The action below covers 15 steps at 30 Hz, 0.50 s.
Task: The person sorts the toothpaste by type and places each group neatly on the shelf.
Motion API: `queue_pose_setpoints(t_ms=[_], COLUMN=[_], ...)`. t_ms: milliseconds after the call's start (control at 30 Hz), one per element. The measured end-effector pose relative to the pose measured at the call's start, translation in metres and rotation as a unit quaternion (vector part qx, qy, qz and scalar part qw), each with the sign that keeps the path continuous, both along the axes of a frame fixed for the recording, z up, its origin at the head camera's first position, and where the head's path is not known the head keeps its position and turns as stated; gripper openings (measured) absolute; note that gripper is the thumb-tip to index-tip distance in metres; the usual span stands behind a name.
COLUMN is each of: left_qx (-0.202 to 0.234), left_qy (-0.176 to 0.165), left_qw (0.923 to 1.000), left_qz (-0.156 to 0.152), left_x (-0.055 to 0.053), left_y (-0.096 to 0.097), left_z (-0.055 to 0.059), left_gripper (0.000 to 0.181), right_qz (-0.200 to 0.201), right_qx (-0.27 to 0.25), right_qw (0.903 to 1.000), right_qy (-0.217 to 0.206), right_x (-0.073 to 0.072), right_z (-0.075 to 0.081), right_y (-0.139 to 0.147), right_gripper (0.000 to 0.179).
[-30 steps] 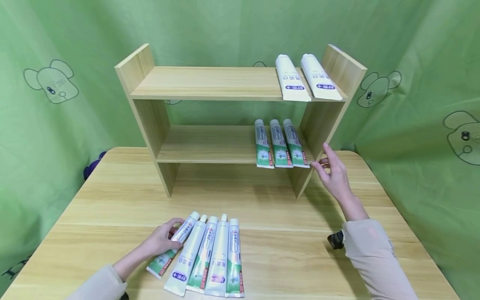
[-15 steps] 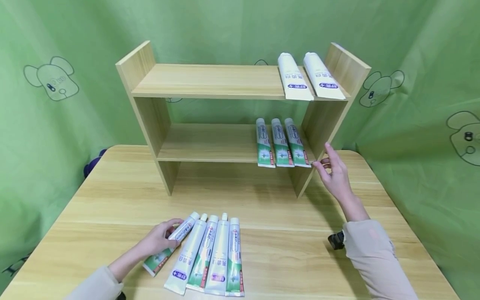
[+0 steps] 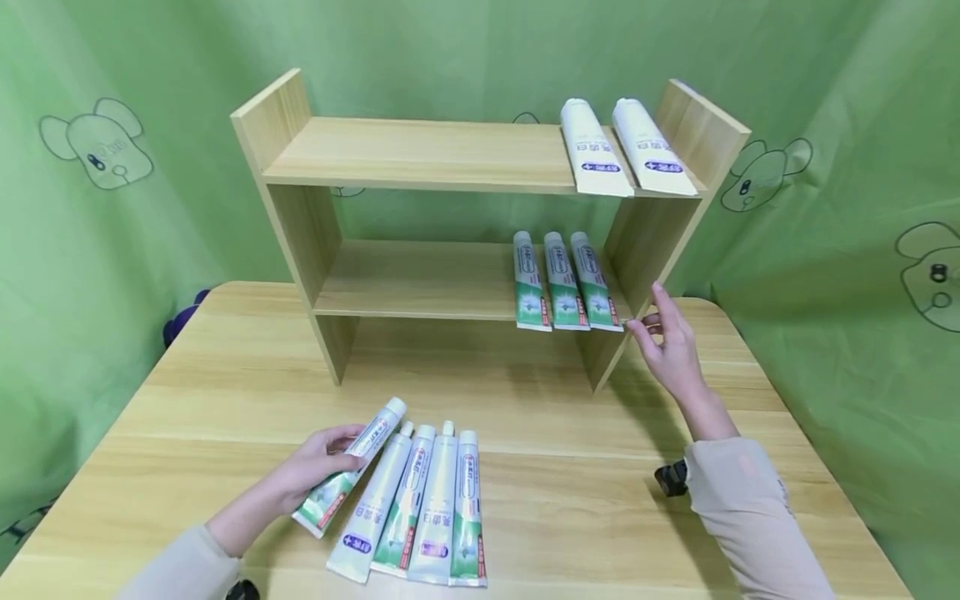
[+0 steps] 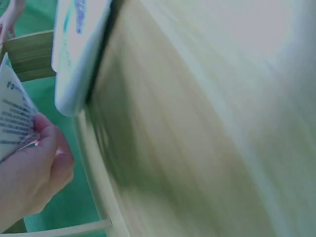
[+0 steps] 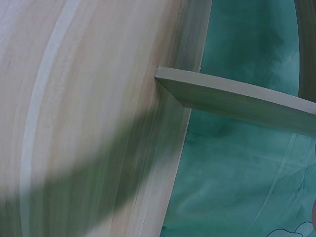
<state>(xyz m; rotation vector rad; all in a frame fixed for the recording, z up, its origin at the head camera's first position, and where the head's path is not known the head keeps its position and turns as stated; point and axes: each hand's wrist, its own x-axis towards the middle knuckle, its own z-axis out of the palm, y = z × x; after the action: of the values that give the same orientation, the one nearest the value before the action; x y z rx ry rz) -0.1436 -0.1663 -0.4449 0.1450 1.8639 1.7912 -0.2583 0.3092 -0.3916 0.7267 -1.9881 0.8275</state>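
Note:
My left hand (image 3: 318,467) pinches a green-and-white toothpaste tube (image 3: 367,442) between thumb and fingers, its cap pointing up toward the shelf. In the left wrist view the printed back of this toothpaste tube (image 4: 16,116) shows in the hand. Just right of it, several more tubes lie side by side on the table, among them a white toothpaste tube (image 3: 372,508) and a green-and-white one (image 3: 468,508). My right hand (image 3: 671,346) is at the front edge of the shelf's right side panel (image 3: 652,242), thumb and forefinger spread apart.
A two-tier wooden shelf (image 3: 420,154) stands toward the back of the table (image 3: 195,375). Two white tubes (image 3: 596,150) lie on its top board at the right; three green-and-white tubes (image 3: 531,283) lie on the middle board. A green curtain (image 3: 450,50) hangs behind.
My left hand has drawn its tube slightly away from the row, then raised it, cap end up and toward the shelf. My right hand has stayed in place. The view has shifted slightly.

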Motion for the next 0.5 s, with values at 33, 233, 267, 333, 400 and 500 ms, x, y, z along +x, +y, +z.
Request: queue_pose_setpoints(t_ms=[33, 233, 267, 333, 400, 500], left_qx=[0.022, 0.123, 0.135, 0.154, 0.169, 0.204], left_qy=[-0.014, -0.063, -0.064, -0.063, -0.061, -0.065], left_qw=[0.9997, 0.9903, 0.9886, 0.9857, 0.9830, 0.9759], left_qz=[0.002, 0.016, 0.019, 0.026, 0.036, 0.044], left_x=[0.000, 0.003, 0.004, 0.005, 0.006, 0.005], left_y=[0.001, 0.012, 0.015, 0.021, 0.029, 0.040], left_z=[0.002, 0.016, 0.018, 0.024, 0.029, 0.037], left_gripper=[0.069, 0.071, 0.071, 0.070, 0.069, 0.066], right_qz=[0.000, 0.002, 0.002, 0.003, 0.004, 0.004], right_qx=[-0.001, -0.005, -0.005, -0.006, -0.007, -0.008], right_qw=[1.0000, 1.0000, 1.0000, 1.0000, 1.0000, 0.9999], right_qy=[0.000, -0.001, -0.001, -0.002, -0.002, -0.004], right_x=[0.000, 0.002, 0.002, 0.001, 0.001, 0.001], right_z=[0.000, 0.001, 0.001, 0.000, 0.000, 0.000], right_y=[0.000, -0.002, -0.002, -0.002, -0.002, -0.002], right_gripper=[0.071, 0.075, 0.076, 0.077, 0.078, 0.078])
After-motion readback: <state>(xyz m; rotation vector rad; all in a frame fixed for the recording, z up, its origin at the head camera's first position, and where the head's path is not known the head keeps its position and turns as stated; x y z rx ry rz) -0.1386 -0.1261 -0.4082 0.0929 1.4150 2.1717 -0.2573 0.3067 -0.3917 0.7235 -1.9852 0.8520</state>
